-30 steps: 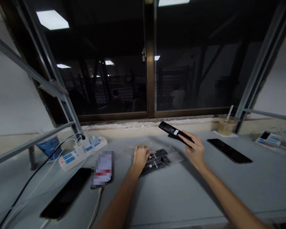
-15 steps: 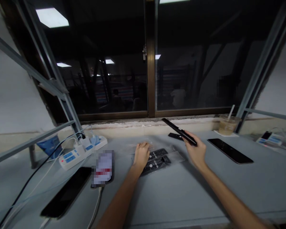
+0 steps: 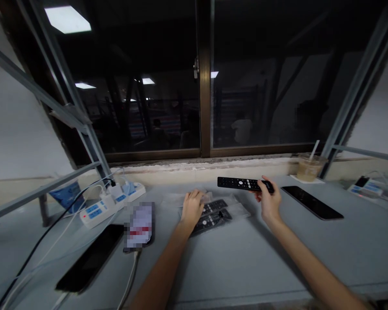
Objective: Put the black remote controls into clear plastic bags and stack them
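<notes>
In my right hand is a black remote control, gripped at its right end with the thumb on top. It is lifted above the table, nearly level, its button face with white round keys turned toward me. My left hand rests on a clear plastic bag, fingers curled down; the fingertips are partly hidden. Under the plastic lie two more black remotes, a nearer remote and a farther remote, side by side and partly covered by the left hand.
A dark phone lies right, near a drink cup with a straw. At left are a lit phone, a dark phone, a power strip with cables and a blue packet. A window stands behind.
My right hand has turned the remote from a slanted, edge-on pose to nearly level, button face toward me. It now covers another remote seen lying behind. My left hand has stayed in place.
</notes>
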The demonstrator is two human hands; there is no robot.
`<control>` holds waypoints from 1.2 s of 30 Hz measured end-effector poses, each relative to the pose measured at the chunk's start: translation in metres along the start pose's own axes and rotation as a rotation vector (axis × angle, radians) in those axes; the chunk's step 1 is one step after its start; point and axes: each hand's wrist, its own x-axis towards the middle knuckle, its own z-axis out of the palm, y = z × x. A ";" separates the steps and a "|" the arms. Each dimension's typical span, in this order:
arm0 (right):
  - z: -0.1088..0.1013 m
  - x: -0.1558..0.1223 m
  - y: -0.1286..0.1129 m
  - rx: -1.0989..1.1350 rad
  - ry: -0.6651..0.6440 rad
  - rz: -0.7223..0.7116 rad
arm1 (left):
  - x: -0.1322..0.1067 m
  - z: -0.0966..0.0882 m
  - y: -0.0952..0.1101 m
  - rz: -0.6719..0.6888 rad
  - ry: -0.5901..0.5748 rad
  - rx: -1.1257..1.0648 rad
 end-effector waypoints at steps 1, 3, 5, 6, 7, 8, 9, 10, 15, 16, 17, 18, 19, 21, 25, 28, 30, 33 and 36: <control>0.000 0.000 -0.001 0.006 -0.007 0.019 | 0.000 0.000 0.000 0.002 0.008 -0.003; 0.000 -0.001 -0.002 0.007 -0.022 0.045 | 0.000 0.000 -0.001 0.006 0.025 -0.008; 0.000 -0.002 -0.003 -0.006 -0.047 0.054 | 0.000 -0.001 0.000 0.012 0.033 -0.016; 0.000 -0.002 -0.003 -0.015 -0.059 0.056 | 0.000 -0.001 0.002 0.013 0.032 -0.020; 0.000 -0.003 -0.004 -0.023 -0.072 0.061 | 0.000 -0.002 0.003 0.013 0.029 -0.022; 0.000 -0.003 -0.004 -0.029 -0.083 0.069 | 0.000 -0.003 0.005 0.013 0.026 -0.022; 0.000 -0.003 -0.003 -0.034 -0.092 0.078 | 0.000 -0.003 0.007 0.013 0.024 -0.021; 0.000 -0.004 -0.003 -0.036 -0.099 0.087 | 0.000 -0.004 0.008 0.014 0.024 -0.019; 0.001 -0.006 -0.005 -0.042 -0.115 0.132 | -0.001 -0.006 0.014 0.035 0.030 -0.028; 0.001 -0.006 -0.005 -0.044 -0.118 0.148 | -0.001 -0.006 0.015 0.039 0.025 -0.026; 0.001 -0.006 -0.006 -0.049 -0.127 0.164 | -0.002 -0.006 0.016 0.047 0.017 -0.024; 0.001 -0.007 -0.006 -0.056 -0.139 0.178 | -0.002 -0.006 0.017 0.057 0.006 -0.022; 0.001 -0.007 -0.006 -0.064 -0.154 0.185 | -0.002 -0.006 0.018 0.070 -0.004 -0.020; 0.001 -0.007 -0.005 -0.088 -0.186 0.182 | -0.003 -0.005 0.022 0.110 -0.018 -0.024; 0.003 -0.009 -0.002 -0.159 -0.237 0.154 | -0.005 -0.003 0.027 0.158 -0.006 -0.038; 0.004 -0.010 -0.001 -0.183 -0.274 0.139 | -0.005 -0.002 0.029 0.115 -0.003 -0.038; 0.004 -0.011 -0.002 -0.177 -0.301 0.139 | -0.005 -0.002 0.029 0.094 -0.010 -0.035; 0.004 -0.013 -0.004 -0.119 -0.368 0.179 | -0.004 -0.001 0.028 0.089 -0.023 -0.025; 0.003 -0.015 -0.007 -0.055 -0.472 0.221 | -0.004 -0.002 0.027 0.085 -0.034 -0.024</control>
